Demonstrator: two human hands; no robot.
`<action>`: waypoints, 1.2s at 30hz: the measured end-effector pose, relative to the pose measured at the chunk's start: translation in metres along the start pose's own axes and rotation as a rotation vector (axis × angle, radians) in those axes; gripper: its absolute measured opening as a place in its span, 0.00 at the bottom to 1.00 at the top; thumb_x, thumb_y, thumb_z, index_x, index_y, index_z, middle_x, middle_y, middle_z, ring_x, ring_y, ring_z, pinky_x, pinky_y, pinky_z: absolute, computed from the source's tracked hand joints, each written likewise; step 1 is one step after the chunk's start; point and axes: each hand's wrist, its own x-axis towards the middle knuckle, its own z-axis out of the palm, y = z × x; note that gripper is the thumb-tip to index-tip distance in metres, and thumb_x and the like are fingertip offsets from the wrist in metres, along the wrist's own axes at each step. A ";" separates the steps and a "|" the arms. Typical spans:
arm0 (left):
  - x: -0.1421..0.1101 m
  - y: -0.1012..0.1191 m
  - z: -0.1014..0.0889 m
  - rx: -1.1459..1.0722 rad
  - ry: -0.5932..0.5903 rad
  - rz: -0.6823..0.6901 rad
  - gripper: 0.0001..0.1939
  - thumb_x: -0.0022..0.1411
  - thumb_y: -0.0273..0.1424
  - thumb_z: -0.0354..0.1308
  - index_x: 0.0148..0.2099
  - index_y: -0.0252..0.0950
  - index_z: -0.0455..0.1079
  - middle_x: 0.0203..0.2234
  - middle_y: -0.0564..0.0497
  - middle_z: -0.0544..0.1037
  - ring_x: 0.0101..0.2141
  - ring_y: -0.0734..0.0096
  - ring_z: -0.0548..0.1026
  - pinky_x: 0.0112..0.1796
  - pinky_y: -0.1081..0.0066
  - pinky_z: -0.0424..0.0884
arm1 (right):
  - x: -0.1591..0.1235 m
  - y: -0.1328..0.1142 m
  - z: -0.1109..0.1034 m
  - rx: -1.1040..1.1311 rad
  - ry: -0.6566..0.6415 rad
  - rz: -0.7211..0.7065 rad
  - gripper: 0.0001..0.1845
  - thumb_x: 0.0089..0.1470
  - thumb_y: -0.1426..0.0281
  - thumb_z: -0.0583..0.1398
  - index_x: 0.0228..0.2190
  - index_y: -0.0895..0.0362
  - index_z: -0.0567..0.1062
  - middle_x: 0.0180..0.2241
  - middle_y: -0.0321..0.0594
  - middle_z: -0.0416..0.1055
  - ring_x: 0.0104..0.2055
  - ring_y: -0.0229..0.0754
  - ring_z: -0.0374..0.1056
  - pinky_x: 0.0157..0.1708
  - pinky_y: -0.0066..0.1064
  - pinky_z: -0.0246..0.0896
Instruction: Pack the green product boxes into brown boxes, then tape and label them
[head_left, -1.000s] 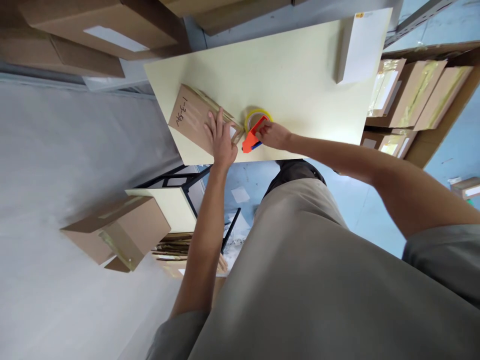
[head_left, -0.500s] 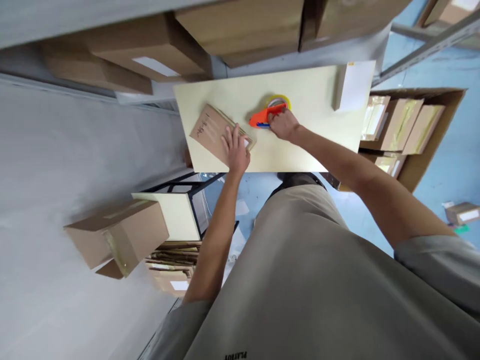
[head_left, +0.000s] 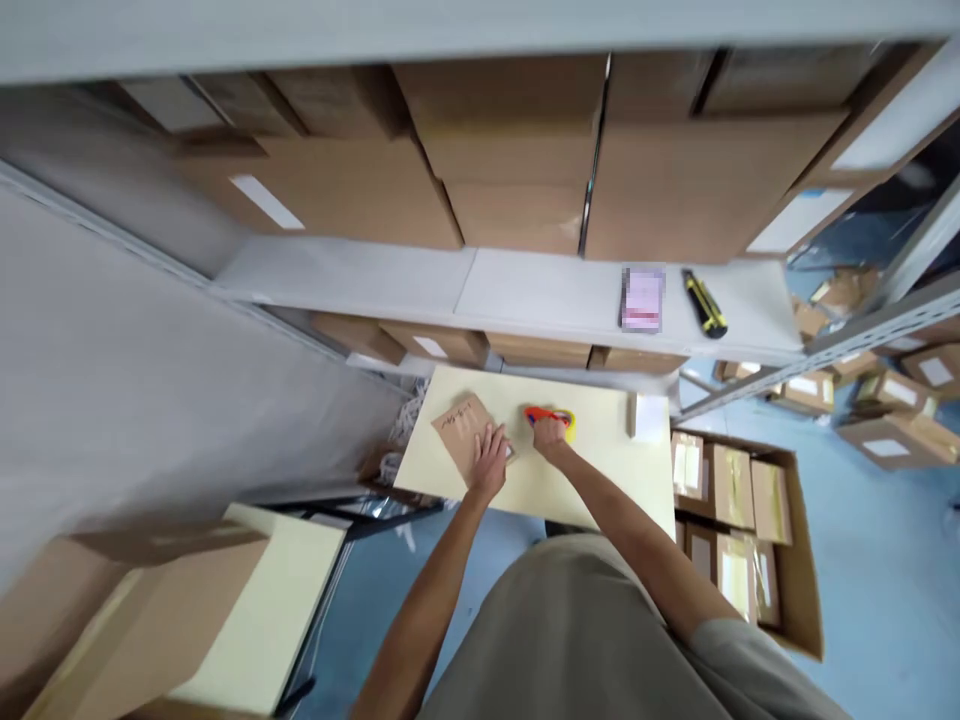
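Observation:
A flat brown cardboard box (head_left: 459,428) with handwriting on top lies tilted at the left of the cream table (head_left: 592,480). My left hand (head_left: 490,458) rests on its right part, fingers spread, near a small white label. To the right, my right hand (head_left: 550,436) is closed around an orange tape dispenser (head_left: 535,412) that carries a yellow-edged roll of tape (head_left: 571,428). The dispenser is at the table's middle, apart from the box; whether it touches the tabletop I cannot tell.
A white box (head_left: 648,416) stands at the table's right end. Behind, a shelf (head_left: 360,275) bears large cartons, a pinkish pack (head_left: 643,298) and a yellow-black utility knife (head_left: 705,304). A big open carton (head_left: 806,580) of small boxes is at right, another carton (head_left: 150,620) at lower left.
The camera view has tilted up, bringing the shelf with the knife and pack into sight. Both hands keep their places, the left on the box and the right on the tape dispenser.

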 end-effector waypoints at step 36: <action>-0.011 -0.012 0.021 -0.348 0.361 -0.250 0.47 0.79 0.49 0.56 0.87 0.33 0.43 0.85 0.34 0.44 0.84 0.46 0.33 0.80 0.41 0.33 | 0.045 0.063 0.040 0.433 0.672 -0.261 0.33 0.80 0.58 0.45 0.75 0.59 0.65 0.74 0.56 0.67 0.79 0.62 0.60 0.79 0.67 0.50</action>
